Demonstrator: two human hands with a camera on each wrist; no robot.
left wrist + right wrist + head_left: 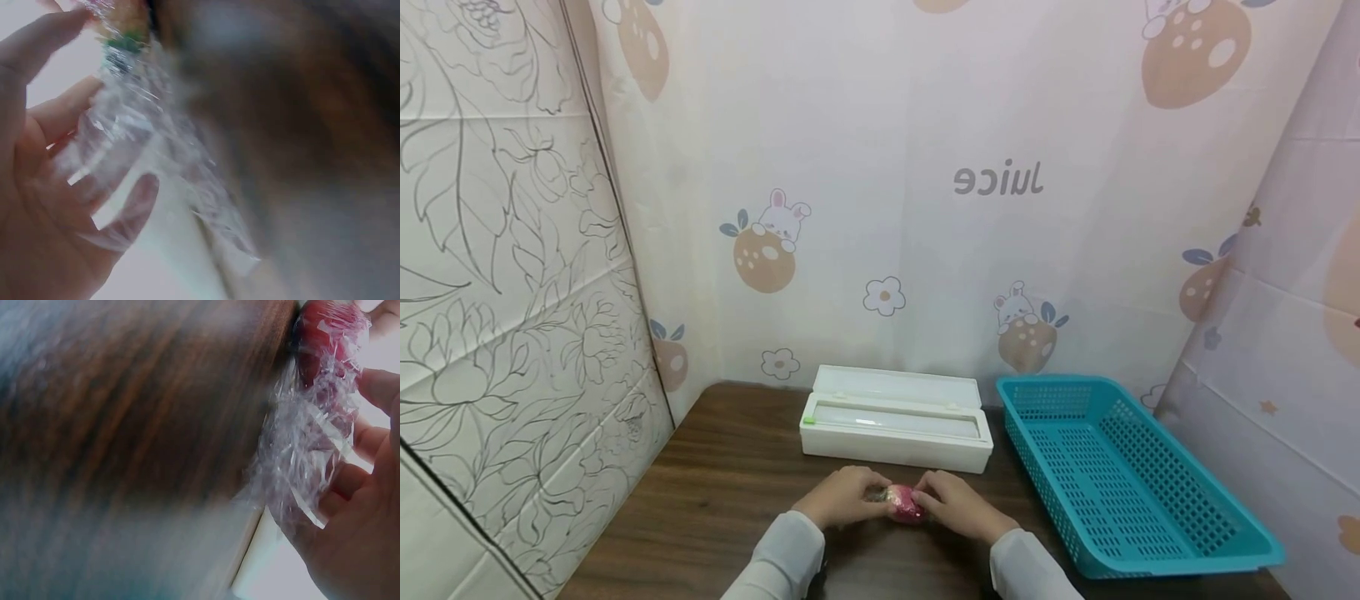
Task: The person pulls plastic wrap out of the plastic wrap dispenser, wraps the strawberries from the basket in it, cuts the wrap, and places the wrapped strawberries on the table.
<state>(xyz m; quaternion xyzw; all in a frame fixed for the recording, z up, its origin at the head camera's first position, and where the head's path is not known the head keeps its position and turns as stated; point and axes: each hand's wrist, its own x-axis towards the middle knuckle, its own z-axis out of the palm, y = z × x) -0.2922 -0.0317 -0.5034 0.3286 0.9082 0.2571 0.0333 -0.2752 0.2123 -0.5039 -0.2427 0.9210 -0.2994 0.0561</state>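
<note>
A round red fruit-like thing (907,503), pale at its left end and wrapped in clear cling film, is between the two hands in the head view. Its exact kind is hard to tell through the film. My left hand (847,497) holds its left end with thumb and fingers. Green shows there, and loose crumpled film (134,119) trails over the palm in the left wrist view. From the other side my right hand (958,505) grips the red end, where more bunched film (306,437) hangs along the fingers in the right wrist view.
Behind the hands stands a long white cling film box (895,450), lid raised, with a small green piece (808,421) at its left. A blue-green plastic basket (1180,567) sits to the right on the dark wooden table (700,508). Patterned curtains (865,183) enclose the back and sides.
</note>
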